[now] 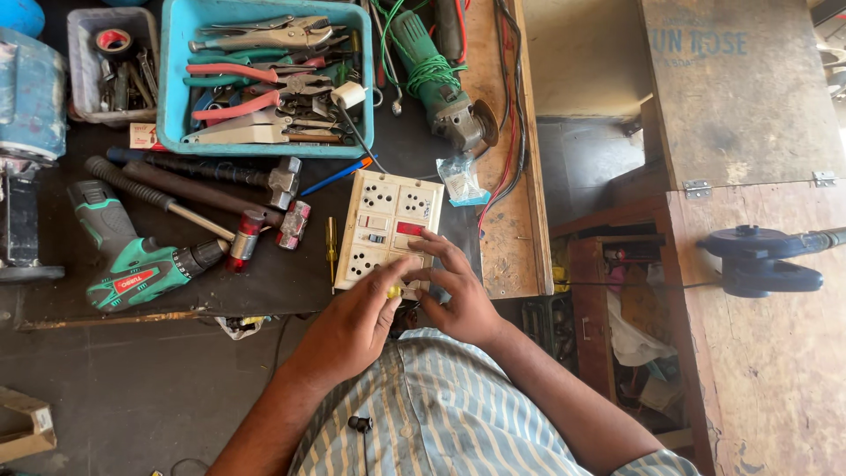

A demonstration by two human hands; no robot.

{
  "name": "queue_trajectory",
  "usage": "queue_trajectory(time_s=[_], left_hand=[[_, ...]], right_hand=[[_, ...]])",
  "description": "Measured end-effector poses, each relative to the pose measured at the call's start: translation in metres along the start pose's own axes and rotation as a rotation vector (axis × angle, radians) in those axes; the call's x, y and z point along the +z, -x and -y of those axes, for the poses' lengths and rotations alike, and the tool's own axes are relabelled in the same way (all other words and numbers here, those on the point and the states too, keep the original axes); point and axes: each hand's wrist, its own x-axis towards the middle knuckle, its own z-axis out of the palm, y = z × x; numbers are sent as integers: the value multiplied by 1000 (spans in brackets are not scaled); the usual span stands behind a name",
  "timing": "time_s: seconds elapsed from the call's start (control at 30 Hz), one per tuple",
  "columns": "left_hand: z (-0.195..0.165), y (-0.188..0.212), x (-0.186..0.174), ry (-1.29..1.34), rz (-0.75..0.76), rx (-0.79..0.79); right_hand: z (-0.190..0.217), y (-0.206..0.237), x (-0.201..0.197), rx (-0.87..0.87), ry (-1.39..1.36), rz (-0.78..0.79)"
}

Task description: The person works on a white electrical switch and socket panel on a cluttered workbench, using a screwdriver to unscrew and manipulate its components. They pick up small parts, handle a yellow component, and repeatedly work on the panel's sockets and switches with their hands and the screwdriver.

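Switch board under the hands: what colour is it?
Cream, with one red switch; the board shows best in the head view.

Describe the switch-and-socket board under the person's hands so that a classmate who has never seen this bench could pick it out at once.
Start at the blue tray of pliers on the dark bench. Just below its right corner lies a cream switch-and-socket board, with both hands resting on its near edge. It alone is flat, pale and dotted with socket holes, with one red switch.
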Motion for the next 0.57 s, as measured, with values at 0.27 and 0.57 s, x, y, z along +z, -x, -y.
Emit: queue_trajectory(time_s=[0.27,0.57], left_hand=[[13,-6,5,-176,-126,-36],[45,34,9,397,-631,-430]], right_hand=[[5,3,8,-61,127,-21],[-6,5,15,-48,196,11]])
